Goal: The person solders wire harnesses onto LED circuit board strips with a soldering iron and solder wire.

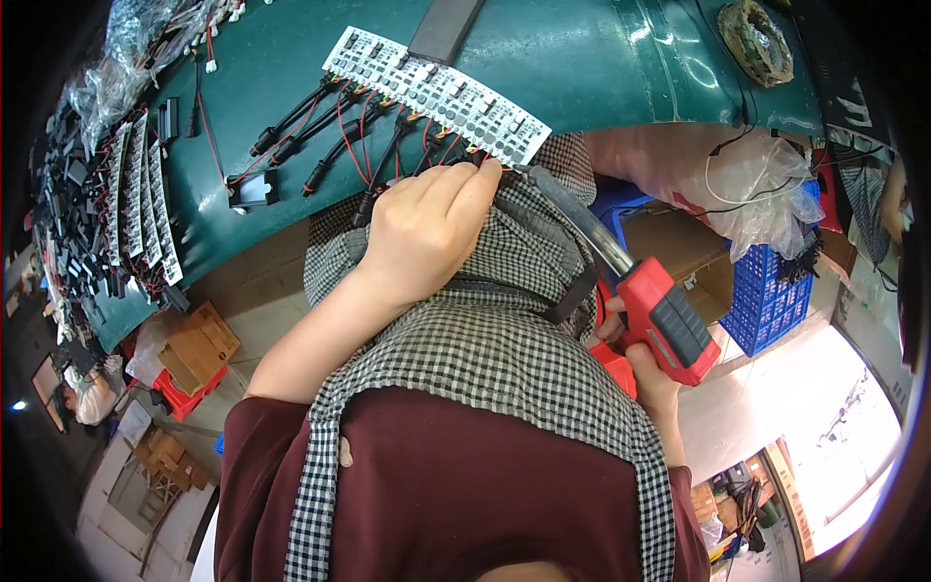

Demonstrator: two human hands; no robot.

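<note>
A white strip of joined circuit boards lies slantwise at the table's near edge, with small dark parts on its face. Red and black wires run from its near side to black cable connectors. My left hand is closed at the right part of this side, its fingertips pressed together beside thin wires; what they pinch is hidden. My right hand is wrapped round the handle of a red and black soldering gun. The gun's metal tip points up and left, close to my left fingertips.
A dark flat bar rests across the strip's far edge on the green table. Leftward lie a small black box, several finished-looking strips and a heap of black parts. A tape roll is far right, above a blue crate.
</note>
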